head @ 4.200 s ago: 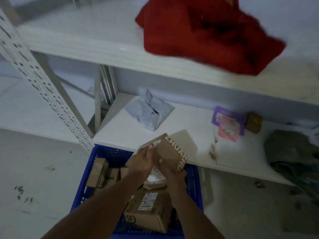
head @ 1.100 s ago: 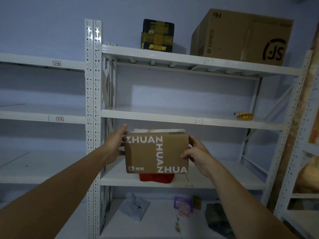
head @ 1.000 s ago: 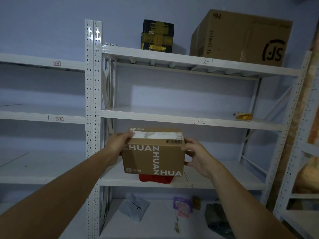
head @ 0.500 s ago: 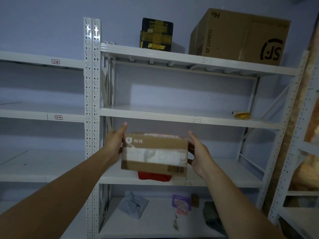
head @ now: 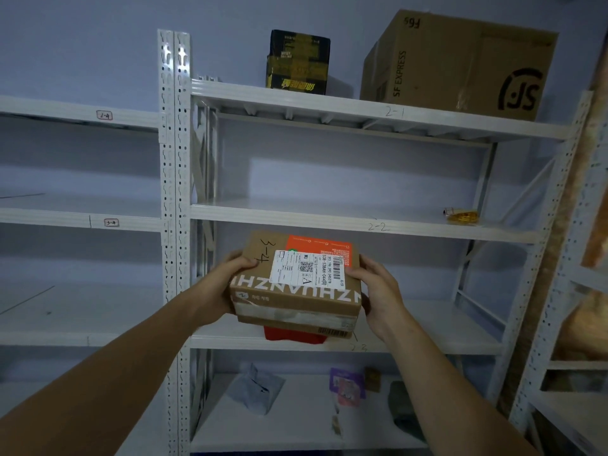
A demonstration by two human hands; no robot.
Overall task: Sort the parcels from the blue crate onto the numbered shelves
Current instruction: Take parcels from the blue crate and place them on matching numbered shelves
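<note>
I hold a brown cardboard parcel (head: pixel 296 291) in front of the white shelving, at chest height. Its top face shows a white shipping label, an orange patch and the handwritten mark "3-4". My left hand (head: pixel 223 284) grips its left end, thumb on top. My right hand (head: pixel 375 287) grips its right end. The shelf edges in front carry handwritten numbers: 2-1 (head: pixel 394 112), 2-2 (head: pixel 378 227) and 2-3 (head: pixel 358 347). The left rack has small tags on its shelf edges (head: pixel 111 222). The blue crate is out of view.
A red bundle (head: pixel 292 335) lies on shelf 2-3 behind the parcel. Top shelf holds a black-and-yellow box (head: pixel 297 62) and a large SF Express carton (head: pixel 457 64). A small yellow item (head: pixel 460 216) sits on 2-2. Grey bag (head: pixel 256 390) and small packets lie on the bottom shelf.
I lifted the parcel from the crate and stood up facing the shelves. In the last second I tipped it toward me, so the labelled top with "3-4" now faces the camera.
</note>
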